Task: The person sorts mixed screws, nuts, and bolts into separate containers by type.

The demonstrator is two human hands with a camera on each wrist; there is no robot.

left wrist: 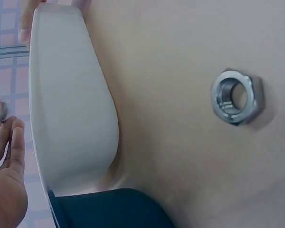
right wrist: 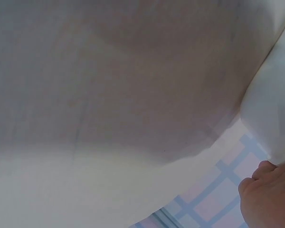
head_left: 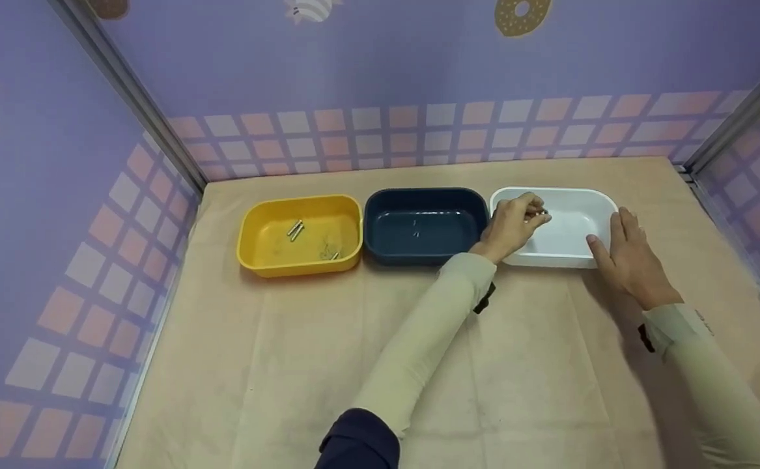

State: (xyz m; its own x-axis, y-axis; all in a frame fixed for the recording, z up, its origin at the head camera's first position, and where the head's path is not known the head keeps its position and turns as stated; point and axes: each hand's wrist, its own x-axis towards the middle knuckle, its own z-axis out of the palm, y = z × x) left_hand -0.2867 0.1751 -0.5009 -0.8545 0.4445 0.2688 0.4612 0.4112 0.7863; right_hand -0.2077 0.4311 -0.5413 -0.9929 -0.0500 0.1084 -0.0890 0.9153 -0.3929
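My left hand (head_left: 512,225) reaches over the white bin (head_left: 549,261) and pinches a small metal piece (left wrist: 4,112) between thumb and fingers. The fingers cover most of that piece, so its kind is unclear. My right hand (head_left: 633,267) holds the white bin at its right front corner, thumb over the rim and fingers along the outer side. In the left wrist view, a steel hex nut (left wrist: 259,97) appears in front of the white bin. The right wrist view shows part of my right hand (right wrist: 268,197) against the bin.
Left of the white bin stands a dark blue bin (head_left: 425,259), with small pale marks inside that I cannot identify. Farther left, a yellow bin (head_left: 298,268) contains metal screws (head_left: 295,230) and other small metal pieces. All stand on a beige-covered table (head_left: 327,326) enclosed by patterned panels.
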